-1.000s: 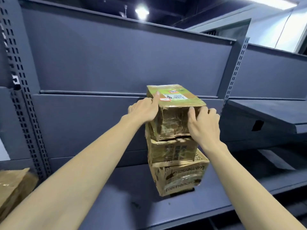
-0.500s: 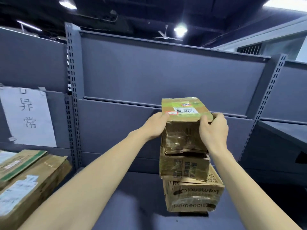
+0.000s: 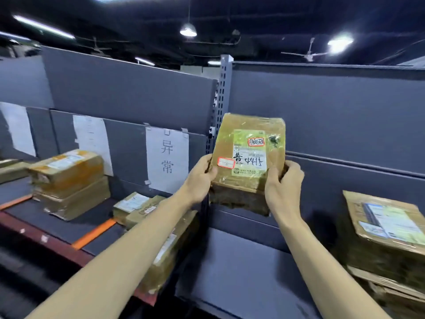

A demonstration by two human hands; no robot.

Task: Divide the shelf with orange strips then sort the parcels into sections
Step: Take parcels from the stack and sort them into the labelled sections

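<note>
A taped brown parcel point(image 3: 249, 157) with a green-white label and two red stickers is held up in the air, tilted so its labelled top faces me. My left hand point(image 3: 200, 180) grips its left side and my right hand point(image 3: 284, 183) grips its right side. It hangs in front of the grey shelf upright point(image 3: 222, 93). Two orange strips point(image 3: 93, 233) point(image 3: 15, 202) lie across the left shelf point(image 3: 69, 223), marking sections. The stack of parcels point(image 3: 386, 238) it came from stands at the right.
On the left shelf sit stacked parcels point(image 3: 69, 178) in one section and more parcels point(image 3: 138, 207) beside my left arm. White paper signs point(image 3: 167, 158) hang on the back panel. The right shelf board point(image 3: 253, 279) lies below the held parcel.
The top parcel has come off the stack and been tipped so its label faces me. The view has swung left, bringing the left shelf with strips and parcels into sight.
</note>
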